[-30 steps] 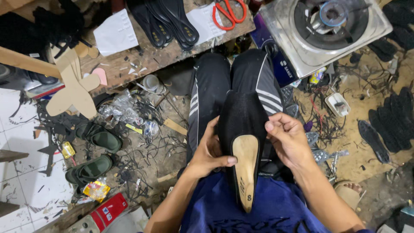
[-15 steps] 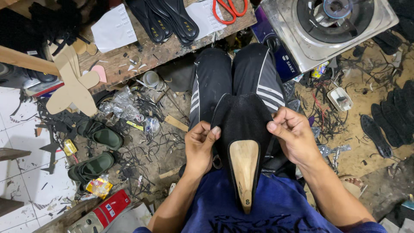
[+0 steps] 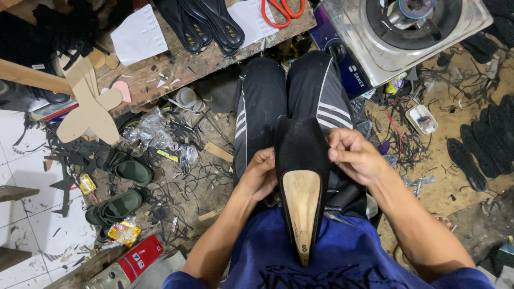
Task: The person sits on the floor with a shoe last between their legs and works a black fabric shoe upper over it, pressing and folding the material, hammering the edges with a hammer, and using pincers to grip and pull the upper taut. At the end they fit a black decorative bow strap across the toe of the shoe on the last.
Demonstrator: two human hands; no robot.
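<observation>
A pointed shoe last [image 3: 301, 206] with a tan bottom lies on my lap, its toe end wrapped in black fabric [image 3: 300, 144]. My left hand [image 3: 261, 174] grips the fabric's left edge beside the tan sole. My right hand [image 3: 356, 155] pinches the fabric's right edge near the toe, fingers curled. Both hands pull the black upper around the last, over my black striped trousers [image 3: 257, 107].
A wooden bench [image 3: 182, 64] ahead carries black insoles [image 3: 206, 24], white paper patterns [image 3: 136, 37] and orange scissors [image 3: 281, 10]. A gas stove [image 3: 407, 29] sits at right. Green sandals [image 3: 120, 184], cardboard cut-outs [image 3: 88, 104], scraps and black soles [image 3: 482, 144] litter the floor.
Both hands have shifted up along the black fabric toward the toe, the right one now pinching the edge higher. The last has stayed on my lap.
</observation>
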